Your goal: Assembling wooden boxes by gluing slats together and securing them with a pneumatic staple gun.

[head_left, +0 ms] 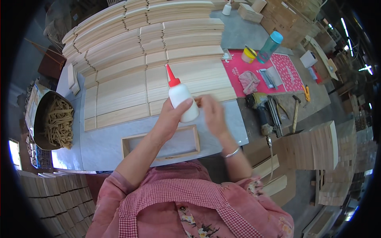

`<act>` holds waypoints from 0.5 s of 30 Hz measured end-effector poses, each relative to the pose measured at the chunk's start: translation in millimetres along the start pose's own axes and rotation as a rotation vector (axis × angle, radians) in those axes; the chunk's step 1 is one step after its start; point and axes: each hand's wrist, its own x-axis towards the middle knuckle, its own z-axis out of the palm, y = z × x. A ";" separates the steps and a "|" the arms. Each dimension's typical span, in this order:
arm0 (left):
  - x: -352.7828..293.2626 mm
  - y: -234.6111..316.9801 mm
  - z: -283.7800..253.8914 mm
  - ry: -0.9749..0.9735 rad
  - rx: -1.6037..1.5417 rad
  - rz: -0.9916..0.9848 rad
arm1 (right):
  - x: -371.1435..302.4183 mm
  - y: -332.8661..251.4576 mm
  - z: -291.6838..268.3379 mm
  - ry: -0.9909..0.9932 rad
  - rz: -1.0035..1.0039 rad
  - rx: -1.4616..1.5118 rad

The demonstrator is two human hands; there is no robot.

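Note:
A white squeeze bottle (182, 98) with a red pointed nozzle, which looks like a glue bottle, is gripped in my left hand (167, 121). It tilts slightly, nozzle up and to the left. My right hand (213, 115), smeared by motion, is beside the bottle's right side with its fingers curled together. A small brownish bit shows at those fingertips, too blurred to name. Below my hands, a rectangular wooden frame (194, 139) lies on the grey tabletop (99, 148), partly covered by my left forearm.
Grooved wooden boards (119, 95) are stacked in rows beyond my hands. At left stands a basin (39, 129) of wood strips. A pink mat (236, 81) holds a blue bottle (270, 47), a yellow tub (249, 54) and a cloth (249, 82). An air tool (263, 121) and hammer (295, 115) lie right.

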 end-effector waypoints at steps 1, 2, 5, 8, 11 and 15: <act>-3.6 0.9 -2.8 0.046 0.031 0.019 | 18.5 21.1 -26.0 0.180 -0.147 -0.356; -6.6 2.4 -6.1 0.095 0.060 0.037 | 39.5 34.1 -52.9 0.360 -0.295 -0.709; -16.9 13.6 -5.3 0.129 0.453 0.124 | 87.4 60.5 -142.6 0.291 0.355 -1.247; -21.9 22.5 -0.8 0.139 0.845 0.189 | 97.0 146.0 -214.2 0.065 0.376 -1.334; -15.2 29.5 -6.6 0.196 0.985 0.113 | 113.1 123.0 -207.4 0.105 0.333 -0.768; 0.2 31.1 -7.2 0.263 1.134 0.075 | 98.9 12.6 -113.2 0.202 0.069 -0.222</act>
